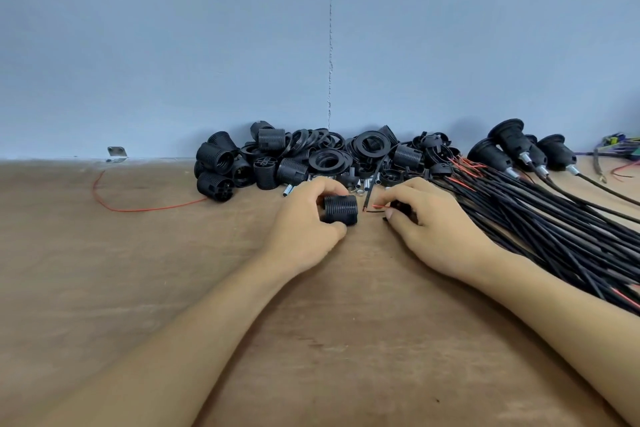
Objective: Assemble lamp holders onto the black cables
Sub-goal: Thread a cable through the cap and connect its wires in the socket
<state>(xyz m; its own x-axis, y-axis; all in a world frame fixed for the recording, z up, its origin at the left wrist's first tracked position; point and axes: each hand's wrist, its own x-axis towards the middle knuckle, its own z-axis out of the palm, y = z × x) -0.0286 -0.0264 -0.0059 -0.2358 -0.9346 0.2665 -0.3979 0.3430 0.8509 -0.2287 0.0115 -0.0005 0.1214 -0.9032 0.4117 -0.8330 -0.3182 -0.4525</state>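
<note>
My left hand (304,222) grips a black threaded lamp holder shell (341,210) lying sideways just above the wooden table (173,270). My right hand (429,222) pinches the end of a black cable (398,209); a thin red and a thin black wire (375,209) stick out of its fingers toward the shell. A small gap separates the wire tips from the shell. Most of the held cable is hidden under my right hand.
A heap of black lamp holder parts and rings (311,159) lies against the blue wall. A thick bundle of black cables (554,229) fans out at right. Three assembled holders with cables (519,149) lie at the back right. A loose red wire (138,208) lies at left.
</note>
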